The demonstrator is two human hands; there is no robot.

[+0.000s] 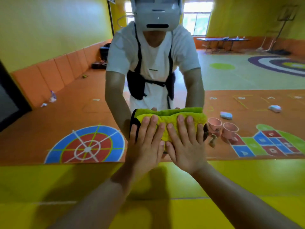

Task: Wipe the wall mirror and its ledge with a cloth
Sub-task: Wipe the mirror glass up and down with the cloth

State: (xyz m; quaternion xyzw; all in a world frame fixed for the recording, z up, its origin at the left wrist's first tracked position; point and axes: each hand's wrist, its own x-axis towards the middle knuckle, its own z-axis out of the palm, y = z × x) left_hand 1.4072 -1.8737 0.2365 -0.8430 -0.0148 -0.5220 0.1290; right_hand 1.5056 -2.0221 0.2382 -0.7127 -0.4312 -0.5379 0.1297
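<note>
The folded yellow-green microfibre cloth with a black edge (166,120) lies flat against the large wall mirror (66,83), low on the glass, just above its bottom edge. The left hand (145,142) and right hand (186,142) press on it side by side, palms flat, fingers straight and slightly spread, curled round nothing. Under the mirror runs a yellow surface (66,180); whether it is the ledge I cannot tell. The glass reflects the person, 2 pink cups (222,128) and a blue-and-red painted floor target (85,146).
</note>
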